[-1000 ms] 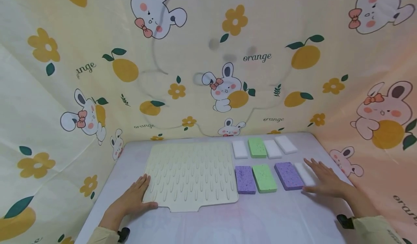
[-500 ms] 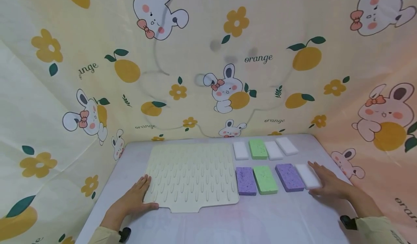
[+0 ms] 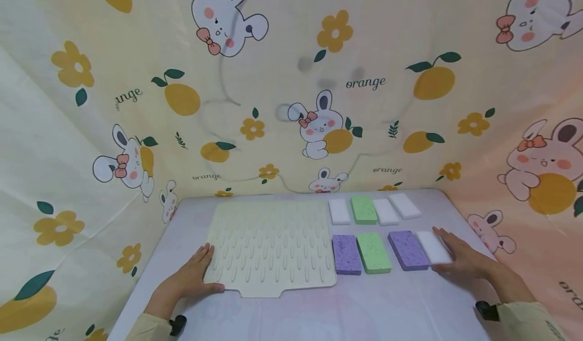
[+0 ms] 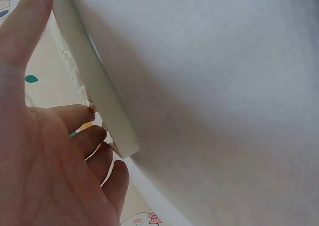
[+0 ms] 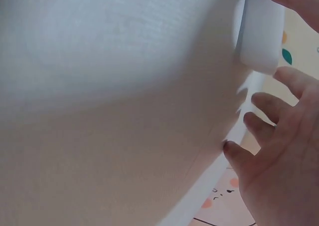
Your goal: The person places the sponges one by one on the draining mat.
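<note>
Left hand [image 3: 189,283], fingers flat, is being rested on the ridged mat's [image 3: 271,247] near-left corner while the right hand [image 3: 460,257], flat, is being laid beside the white sponge [image 3: 433,247], which seemingly needs gripping next.

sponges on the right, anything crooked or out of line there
Slightly. In the far row, the rightmost white rectangular sponge lies angled against its straight neighbours. In the near row, the purple speckled sponge and the white sponge under the right hand tilt and sit apart from the green rectangular sponge. Nothing spilled or damaged.
</note>
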